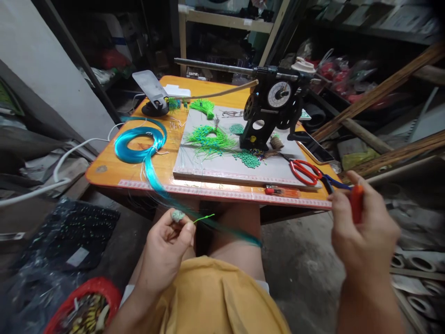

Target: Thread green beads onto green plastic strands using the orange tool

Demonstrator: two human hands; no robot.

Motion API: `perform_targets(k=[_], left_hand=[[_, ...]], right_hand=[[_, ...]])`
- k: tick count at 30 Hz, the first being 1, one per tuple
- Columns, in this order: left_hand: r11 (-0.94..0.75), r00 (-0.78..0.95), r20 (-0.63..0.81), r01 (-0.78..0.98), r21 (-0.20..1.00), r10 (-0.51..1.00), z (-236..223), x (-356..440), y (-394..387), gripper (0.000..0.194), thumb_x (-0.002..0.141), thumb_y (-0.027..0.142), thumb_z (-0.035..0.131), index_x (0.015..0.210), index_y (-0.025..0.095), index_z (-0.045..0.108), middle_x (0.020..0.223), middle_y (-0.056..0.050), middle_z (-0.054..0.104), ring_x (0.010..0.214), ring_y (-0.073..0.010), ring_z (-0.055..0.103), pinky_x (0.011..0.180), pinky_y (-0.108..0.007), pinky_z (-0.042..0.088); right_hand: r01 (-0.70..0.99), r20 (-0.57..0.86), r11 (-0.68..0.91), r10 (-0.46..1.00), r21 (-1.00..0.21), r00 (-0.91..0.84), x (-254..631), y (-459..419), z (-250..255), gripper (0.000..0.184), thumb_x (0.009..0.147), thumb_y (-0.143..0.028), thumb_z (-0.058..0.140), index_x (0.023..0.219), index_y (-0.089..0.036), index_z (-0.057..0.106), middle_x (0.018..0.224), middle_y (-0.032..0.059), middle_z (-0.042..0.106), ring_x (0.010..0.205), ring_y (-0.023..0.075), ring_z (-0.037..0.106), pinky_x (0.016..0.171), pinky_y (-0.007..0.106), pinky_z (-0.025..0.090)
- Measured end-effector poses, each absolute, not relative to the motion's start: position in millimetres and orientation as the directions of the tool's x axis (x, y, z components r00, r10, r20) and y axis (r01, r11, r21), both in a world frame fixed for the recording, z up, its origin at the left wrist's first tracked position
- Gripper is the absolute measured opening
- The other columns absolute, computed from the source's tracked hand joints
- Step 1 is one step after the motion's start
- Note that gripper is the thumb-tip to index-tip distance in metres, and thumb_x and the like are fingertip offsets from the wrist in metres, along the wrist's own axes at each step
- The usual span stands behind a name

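My left hand (170, 241) is closed, pinching a short bright green cord (205, 218) between thumb and fingers. A speckled, greenish wrap (177, 215) covers one of its fingertips. Out to the right, my right hand (365, 227) is blurred and closed around an orange object (356, 203); its kind cannot be made out. Close to its fingers is a blue and dark tool (333, 183) at the table's edge. Red-handled scissors (306, 171) lie left of that. Shiny teal strands (156, 181) run from a coil (139, 144) across my lap.
A black hand-cranked device with a dial (278, 95) stands on a pale board (215, 169). Green beads (248, 159) and bundles of green cords (210, 141) lie there. A phone (316, 148), a screwdriver (282, 191) and a measuring tape (208, 191) are nearby. A red basin (111, 292) sits on the floor.
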State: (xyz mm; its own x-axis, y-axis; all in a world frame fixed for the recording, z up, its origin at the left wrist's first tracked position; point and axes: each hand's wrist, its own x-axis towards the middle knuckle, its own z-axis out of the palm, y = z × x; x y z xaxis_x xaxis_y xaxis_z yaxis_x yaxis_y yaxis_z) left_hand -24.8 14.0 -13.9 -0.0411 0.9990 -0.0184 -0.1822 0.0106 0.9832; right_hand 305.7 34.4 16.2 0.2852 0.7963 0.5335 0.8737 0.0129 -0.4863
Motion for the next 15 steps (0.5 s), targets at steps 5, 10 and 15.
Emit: perform_targets(k=[5,10,15], left_hand=[[0.038,0.015,-0.035,-0.283,0.958,0.999,-18,-21,14,0.028,0.092,0.033,0.066,0.072,0.020,0.053,0.060,0.007,0.048,0.060,-0.0107,0.046,0.069,-0.027,0.041],[0.090,0.053,-0.077,-0.328,0.940,0.996,-17,-18,13,0.030,0.090,0.037,0.070,0.071,0.019,0.053,0.059,0.006,0.048,0.060,-0.0111,0.045,0.068,-0.027,0.040],[0.157,0.075,-0.138,-0.440,0.884,0.988,-12,-11,12,0.036,0.085,0.039,0.074,0.068,0.019,0.050,0.055,0.007,0.046,0.057,-0.0102,0.041,0.063,-0.025,0.037]], right_hand=[[0.983,0.286,-0.174,0.941,-0.059,0.184,394,81,20,0.056,0.088,-0.055,0.046,0.112,-0.010,0.066,0.117,0.0295,0.064,0.107,0.0517,0.059,0.079,0.058,0.047],[0.983,0.233,-0.153,0.957,-0.099,0.172,415,96,5,0.050,0.084,-0.057,0.046,0.101,-0.015,0.067,0.112,0.0254,0.064,0.097,0.0467,0.062,0.075,0.056,0.047],[0.922,0.447,-0.187,0.830,-0.340,0.333,398,78,8,0.035,0.082,-0.044,0.051,0.095,-0.015,0.066,0.092,0.0213,0.061,0.091,0.0441,0.059,0.074,0.054,0.042]])
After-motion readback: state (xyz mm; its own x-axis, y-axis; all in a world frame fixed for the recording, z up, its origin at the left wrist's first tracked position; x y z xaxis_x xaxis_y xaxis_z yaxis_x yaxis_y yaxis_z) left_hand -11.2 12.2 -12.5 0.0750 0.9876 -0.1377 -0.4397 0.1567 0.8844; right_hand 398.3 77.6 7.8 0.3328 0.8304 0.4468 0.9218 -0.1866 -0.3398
